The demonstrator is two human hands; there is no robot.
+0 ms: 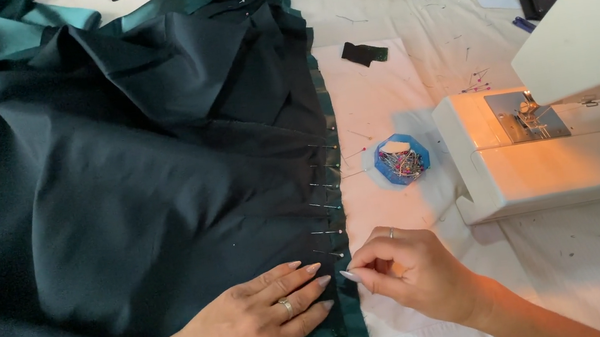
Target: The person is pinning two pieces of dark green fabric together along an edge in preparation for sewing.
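Two hands: I see both working at the pinned hem.
Left hand (pixel 259 319): flat, fingers spread, pressing dark fabric (pixel 123 193).
Right hand (pixel 408 270): fingertips pinched together, apparently on a pin; I cannot confirm.
Pins (pixel 325 206): row along the right edge.
Advice: keep the fabric flat, match the pin spacing.

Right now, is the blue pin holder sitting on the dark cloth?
No, the blue pin holder sits on the white table cover, between the dark cloth and the sewing machine.
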